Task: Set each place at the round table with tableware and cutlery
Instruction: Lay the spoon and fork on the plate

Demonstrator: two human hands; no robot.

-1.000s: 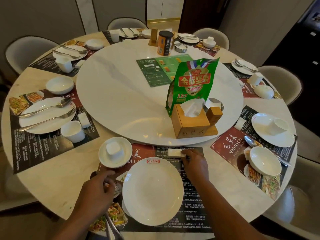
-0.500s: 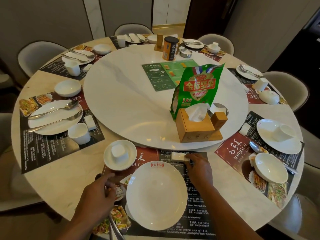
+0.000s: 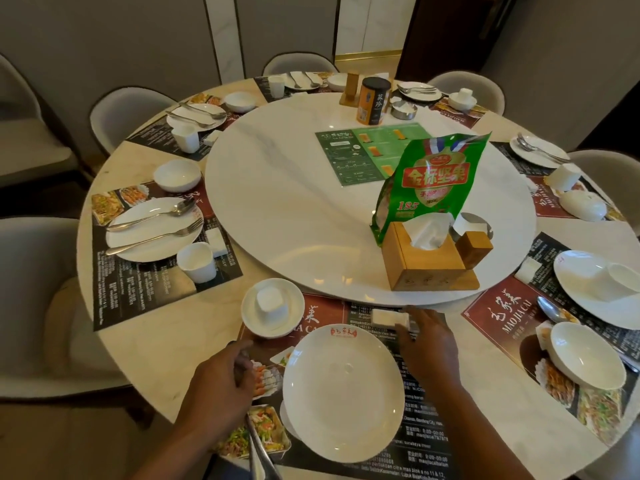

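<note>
At the near place a white dinner plate [image 3: 343,393] lies on a printed placemat [image 3: 426,427]. Behind it to the left, a small white bowl [image 3: 273,308] holds an upturned cup. My left hand [image 3: 216,386] grips metal cutlery [image 3: 259,452], whose handles stick out toward me beside the plate's left edge. A small white rectangular block [image 3: 389,317] lies at the mat's far edge, and my right hand [image 3: 427,344] pinches its right end.
A white lazy Susan [image 3: 294,216] carries a green snack bag [image 3: 429,181], a wooden tissue box [image 3: 422,261], a menu card and a tin. Other places round the table [image 3: 138,344] hold plates, bowls, cups, spoons and forks. Grey chairs ring the table.
The view has drifted slightly. My right hand stays at the white block and my left hand stays on the cutlery; nothing else has visibly moved.
</note>
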